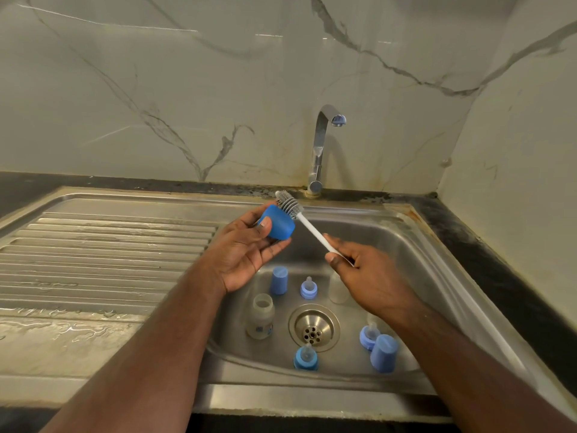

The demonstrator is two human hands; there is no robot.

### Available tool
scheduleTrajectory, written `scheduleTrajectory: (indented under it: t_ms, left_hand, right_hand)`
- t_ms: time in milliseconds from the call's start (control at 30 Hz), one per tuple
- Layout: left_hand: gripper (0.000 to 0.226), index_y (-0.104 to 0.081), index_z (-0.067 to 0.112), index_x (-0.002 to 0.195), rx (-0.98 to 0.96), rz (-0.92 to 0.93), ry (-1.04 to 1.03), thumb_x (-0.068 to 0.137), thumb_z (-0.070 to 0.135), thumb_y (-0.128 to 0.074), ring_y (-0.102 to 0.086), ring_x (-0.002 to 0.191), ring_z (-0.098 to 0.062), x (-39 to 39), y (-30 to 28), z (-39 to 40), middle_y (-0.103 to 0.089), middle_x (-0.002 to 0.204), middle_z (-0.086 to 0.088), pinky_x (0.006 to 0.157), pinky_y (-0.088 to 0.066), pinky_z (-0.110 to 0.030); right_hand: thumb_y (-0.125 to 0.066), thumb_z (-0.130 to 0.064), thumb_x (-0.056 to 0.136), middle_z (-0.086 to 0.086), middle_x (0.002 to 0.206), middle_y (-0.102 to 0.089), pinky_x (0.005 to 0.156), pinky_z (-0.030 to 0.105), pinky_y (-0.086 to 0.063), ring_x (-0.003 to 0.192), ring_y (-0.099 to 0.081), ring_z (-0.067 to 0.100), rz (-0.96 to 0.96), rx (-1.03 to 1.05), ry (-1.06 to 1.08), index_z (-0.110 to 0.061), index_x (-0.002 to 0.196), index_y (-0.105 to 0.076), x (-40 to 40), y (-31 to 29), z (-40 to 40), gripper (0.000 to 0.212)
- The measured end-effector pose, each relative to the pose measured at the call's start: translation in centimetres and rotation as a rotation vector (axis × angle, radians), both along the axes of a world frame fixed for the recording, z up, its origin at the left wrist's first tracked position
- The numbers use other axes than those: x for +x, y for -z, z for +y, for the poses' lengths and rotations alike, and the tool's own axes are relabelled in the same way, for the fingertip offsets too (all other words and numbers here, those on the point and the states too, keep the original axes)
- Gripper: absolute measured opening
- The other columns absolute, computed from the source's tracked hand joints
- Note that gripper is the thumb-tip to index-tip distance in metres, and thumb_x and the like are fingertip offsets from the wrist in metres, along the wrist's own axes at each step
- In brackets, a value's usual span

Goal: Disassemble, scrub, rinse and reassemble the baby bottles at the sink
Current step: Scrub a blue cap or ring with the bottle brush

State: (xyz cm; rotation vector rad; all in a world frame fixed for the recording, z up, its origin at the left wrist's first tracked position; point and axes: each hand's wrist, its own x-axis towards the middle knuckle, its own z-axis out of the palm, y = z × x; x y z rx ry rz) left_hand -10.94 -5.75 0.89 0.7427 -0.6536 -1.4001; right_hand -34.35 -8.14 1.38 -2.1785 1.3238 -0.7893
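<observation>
My left hand (246, 248) grips a blue bottle cap (279, 225) above the sink's left rim. My right hand (365, 273) pinches the white handle of a bottle brush (307, 225), whose grey bristle head rests against the cap's far side. Down in the steel sink (415, 254) stand a clear bottle (260, 317), a second clear bottle (338, 289) partly behind my right hand, two blue caps (278, 280) (384, 353), and three blue collars with teats (309, 287) (306, 357) (370, 335).
The chrome tap (321, 148) stands behind the sink with no water running. A wet ribbed draining board (103, 254) lies to the left. The drain (313, 328) is in the sink's middle. Marble walls close in behind and on the right.
</observation>
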Motion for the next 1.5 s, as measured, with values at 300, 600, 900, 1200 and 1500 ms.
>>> scheduleTrajectory:
  t_ms: [300,600,900,1200,1500]
  left_hand:
    - [0.054,-0.055,0.010,0.141,-0.023,0.080,-0.042,0.088,0.011,-0.062,-0.067,0.118,-0.033,0.2,-0.3,0.1,-0.063,0.134,-0.018,0.091,-0.060,-0.041]
    - [0.053,-0.058,0.006,0.134,0.033,0.142,-0.109,0.081,0.006,-0.065,-0.066,0.119,-0.037,0.1,-0.4,0.1,-0.063,0.132,-0.024,0.095,-0.058,-0.042]
    - [0.044,-0.057,0.003,0.134,-0.008,0.123,-0.070,0.093,0.018,-0.062,-0.065,0.119,-0.039,0.0,-0.9,0.6,-0.066,0.130,-0.024,0.094,-0.059,-0.038]
    - [0.033,-0.060,0.000,0.126,0.033,0.143,-0.124,0.097,0.015,-0.062,-0.070,0.112,-0.033,0.2,-1.1,0.5,-0.069,0.123,-0.023,0.084,-0.062,-0.030]
    - [0.047,-0.057,-0.002,0.129,0.020,0.165,-0.086,0.087,0.018,-0.067,-0.071,0.110,-0.034,0.0,-1.2,0.6,-0.071,0.119,-0.023,0.089,-0.061,-0.033]
  right_hand:
    - [-0.052,-0.038,0.102,-0.016,0.116,-0.067,0.066,0.007,-0.040,0.082,-0.059,0.000,0.014,0.038,-0.003,-0.039,0.145,-0.048,-0.4,0.0,-0.2,0.043]
    - [-0.053,-0.033,0.102,-0.021,0.087,-0.055,0.075,0.014,-0.043,0.078,-0.055,-0.001,-0.050,-0.050,-0.054,-0.039,0.140,-0.054,-0.3,0.2,0.6,0.038]
    - [-0.052,-0.034,0.103,-0.011,0.103,-0.066,0.063,0.006,-0.043,0.077,-0.058,0.005,-0.004,-0.033,-0.014,-0.038,0.144,-0.049,-0.4,0.2,0.1,0.042]
    - [-0.052,-0.032,0.103,-0.021,0.081,-0.058,0.065,0.001,-0.039,0.074,-0.056,-0.008,-0.047,-0.042,-0.049,-0.039,0.142,-0.051,0.0,0.2,0.3,0.040]
    - [-0.053,-0.032,0.103,-0.017,0.074,-0.057,0.062,0.005,-0.041,0.067,-0.054,-0.003,-0.086,-0.031,-0.052,-0.037,0.142,-0.052,0.3,0.5,0.5,0.040]
